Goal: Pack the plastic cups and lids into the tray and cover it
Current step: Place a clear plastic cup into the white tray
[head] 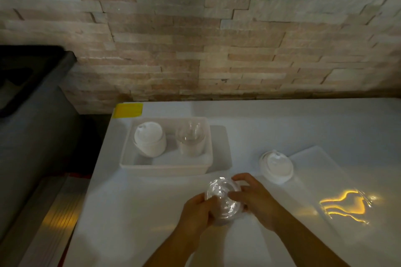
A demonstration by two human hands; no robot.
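A stack of clear plastic cups (222, 196) is held between both hands near the front of the white table. My left hand (196, 214) grips its left side and my right hand (252, 198) its right side. Behind them stands the white tray (130, 158). Inside the tray, a stack of white lids (149, 139) sits on the left and clear cups (191, 138) stand on the right. Another stack of white lids (276, 167) rests on the table to the right. The tray's flat translucent cover (321, 171) lies further right.
A yellow tape patch (128, 110) marks the table's back left corner. A stone wall runs behind the table. A dark grey unit (32, 97) stands to the left, past the table's left edge. A bright yellow light reflection lies on the table at right.
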